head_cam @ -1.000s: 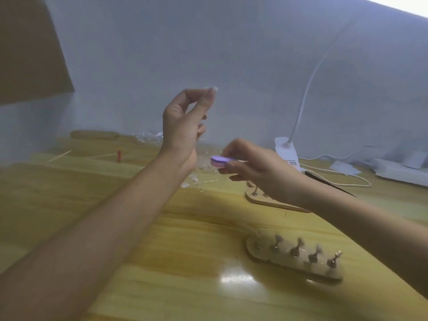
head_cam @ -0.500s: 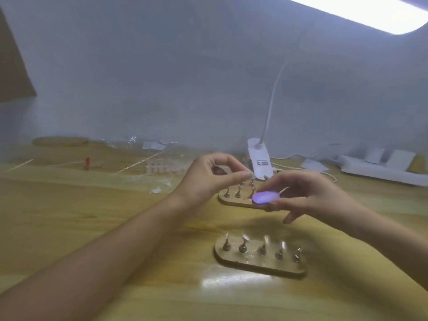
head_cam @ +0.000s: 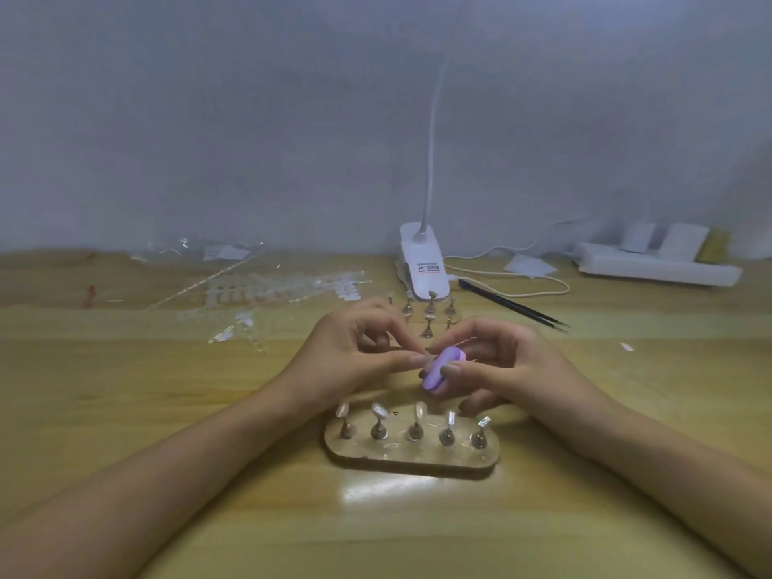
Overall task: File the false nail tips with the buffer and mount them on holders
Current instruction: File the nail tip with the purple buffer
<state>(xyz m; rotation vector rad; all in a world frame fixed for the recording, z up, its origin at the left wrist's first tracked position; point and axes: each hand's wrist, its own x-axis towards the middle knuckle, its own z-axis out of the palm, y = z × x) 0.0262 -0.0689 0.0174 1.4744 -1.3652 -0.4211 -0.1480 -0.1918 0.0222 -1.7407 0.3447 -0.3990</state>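
Note:
My right hand (head_cam: 497,361) grips a small purple oval buffer (head_cam: 440,369) between thumb and fingers. My left hand (head_cam: 359,353) pinches a tiny clear nail tip against the buffer's upper edge; the tip itself is barely visible. Just in front of both hands lies a wooden holder board (head_cam: 411,455) with several metal stands, each carrying a nail tip. A second holder board with stands (head_cam: 428,313) sits behind my hands, partly hidden by them.
Strips of clear nail tips (head_cam: 275,292) and plastic wrap lie at the back left. A white clip lamp (head_cam: 424,265) with its cable stands at the back centre. Black tweezers (head_cam: 514,305) lie right of it, and a white power strip (head_cam: 656,267) sits far right.
My left hand came down from raised height to meet the right hand. Both hands moved together over the near holder board, and the buffer now touches the pinched tip.

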